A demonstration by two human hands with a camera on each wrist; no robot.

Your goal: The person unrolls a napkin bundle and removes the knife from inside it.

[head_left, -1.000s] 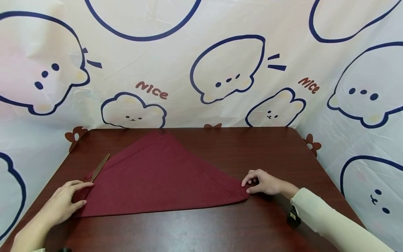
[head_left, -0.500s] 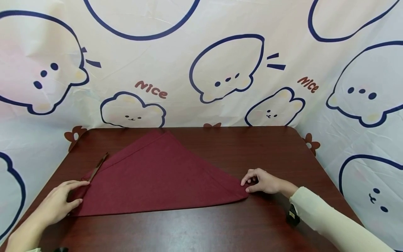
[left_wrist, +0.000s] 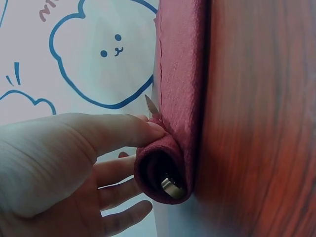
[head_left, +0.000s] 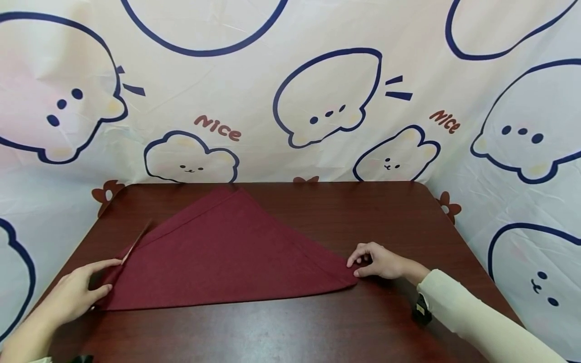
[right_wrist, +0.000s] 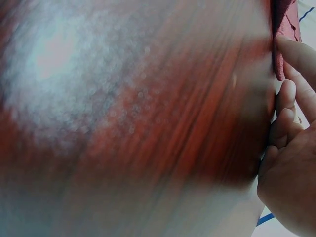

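A dark red cloth napkin [head_left: 218, 257], folded into a triangle, lies on the table. At its left end my left hand [head_left: 74, 290] holds a rolled-up edge, with the thumb on top and the fingers along the outer side. A thin blade, which looks like a table knife [head_left: 135, 244], sticks out of the far end of the roll. In the left wrist view, a shiny metal end [left_wrist: 172, 187] shows inside the roll's near opening; the rest is hidden in the cloth. My right hand [head_left: 379, 261] pinches the napkin's right corner with curled fingers and thumb.
The dark brown wooden table [head_left: 290, 333] reflects light near its front. A white printed curtain [head_left: 254, 101] hangs behind the table and along both sides. The napkin's far point reaches close to the table's back edge.
My left hand has moved left with the rolled edge, and the blade has turned and shifted left too. The right hand stays at its corner.
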